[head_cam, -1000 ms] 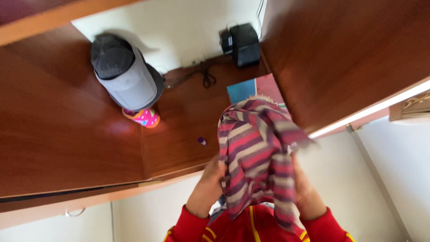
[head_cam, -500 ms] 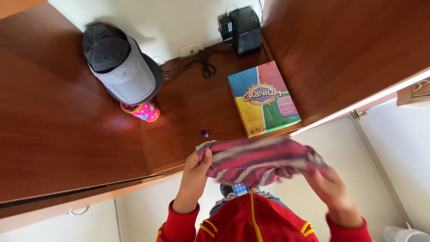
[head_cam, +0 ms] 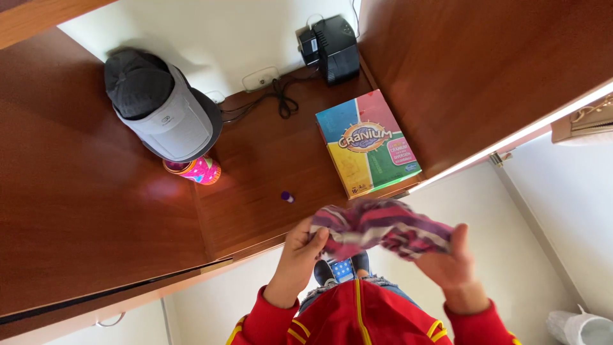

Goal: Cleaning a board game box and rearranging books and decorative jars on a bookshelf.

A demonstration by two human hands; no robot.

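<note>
Holding a striped cloth [head_cam: 382, 228] bunched between both hands, I see it stretched in mid-air just in front of the wooden desk [head_cam: 268, 160], not resting on anything. My left hand [head_cam: 299, 254] pinches one end, fingers closed over the fabric; my right hand [head_cam: 450, 260] grips the other end, fingers curled around it. I judge the cloth gathered but not neatly folded. A colourful board game box [head_cam: 367, 142] lies on the desk just beyond.
</note>
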